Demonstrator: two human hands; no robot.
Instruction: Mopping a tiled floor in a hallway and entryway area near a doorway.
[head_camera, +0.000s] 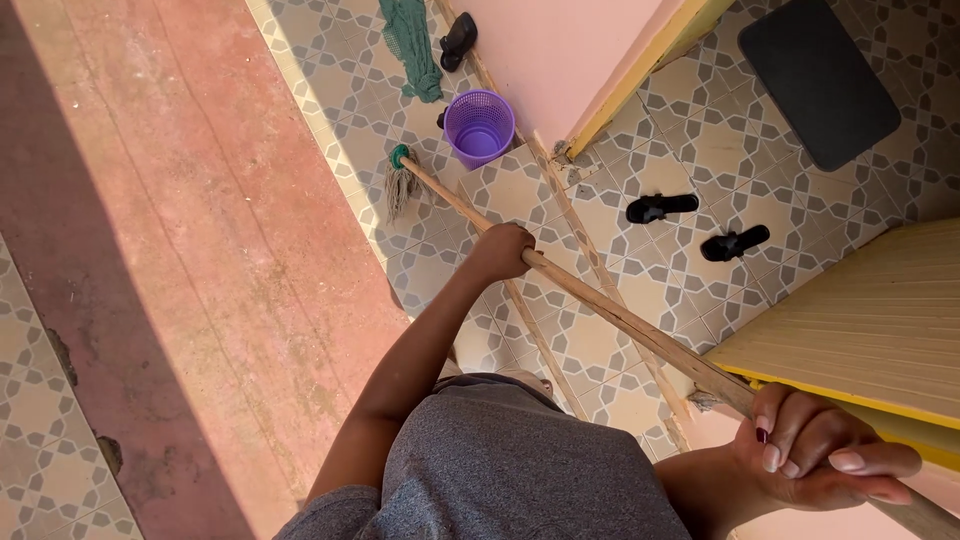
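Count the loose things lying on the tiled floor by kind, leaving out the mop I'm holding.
Black sandals: 3
Purple basket: 1
Green cloth: 1
Dark mat: 1
Total: 6

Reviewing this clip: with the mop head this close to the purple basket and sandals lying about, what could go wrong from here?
The mop head lies close to the purple basket; a sweep could tip it. The black sandals lie loose on the patterned tiles and might get pushed or tripped on. The left hand and right hand grip far apart, so control looks fair.
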